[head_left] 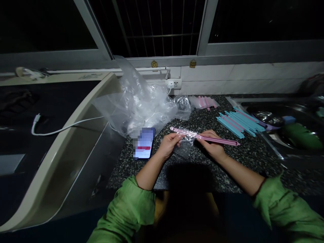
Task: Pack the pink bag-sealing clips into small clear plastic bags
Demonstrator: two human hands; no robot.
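Between my hands, above the dark speckled counter (157, 175), is a long pink plastic strip (220, 139) with a small clear plastic bag (186, 150) around its left part. My left hand (169, 145) pinches the bag and the strip near the left end. With its fingers around the strip's middle, my right hand (214, 148) grips it; the right end sticks out past the fingers. Several blue and pink strips (240, 122) lie in a pile to the right. Farther back are small bagged pink pieces (206, 102).
Crumpled clear plastic sheeting (144, 104) fills the back left of the counter. A lit phone (145, 143) lies left of my left hand. The sink (253, 104) holds a green item (302, 135). A beige-edged appliance (58, 135) with a white cable (68, 125) stands left.
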